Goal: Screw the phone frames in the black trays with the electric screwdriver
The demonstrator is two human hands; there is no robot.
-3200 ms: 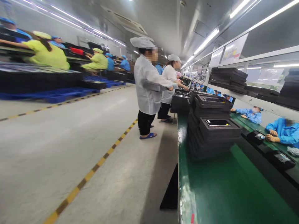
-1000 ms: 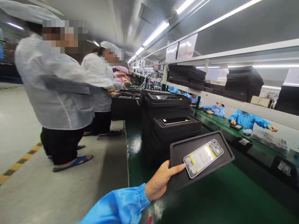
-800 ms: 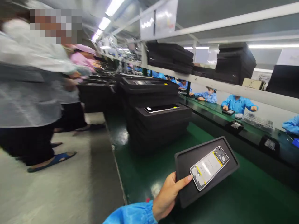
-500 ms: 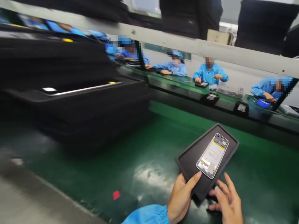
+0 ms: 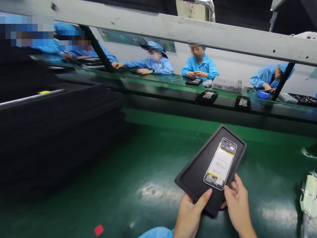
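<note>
A black foam tray (image 5: 192,180) is held tilted above the green work surface. On it lies an opened smartphone (image 5: 220,164), its white battery, yellow strips and camera end showing. My left hand (image 5: 189,213) grips the tray's near left edge, thumb on top and fingers underneath. At the near right edge, my right hand (image 5: 238,206) is closed on the tray, with its thumb close to the phone's lower corner. The fingertips under the tray are hidden.
Black stacked trays (image 5: 74,109) fill the left side. A pale electric screwdriver (image 5: 309,195) stands at the right edge. A red square (image 5: 98,230) marks the green mat (image 5: 128,185). Beyond the conveyor, with two phone trays (image 5: 207,96) on it, co-workers in blue sit working.
My right hand has come in from beside the tray and taken hold of its right edge. The view has swung right, bringing the screwdriver into sight. My left hand keeps its grip.
</note>
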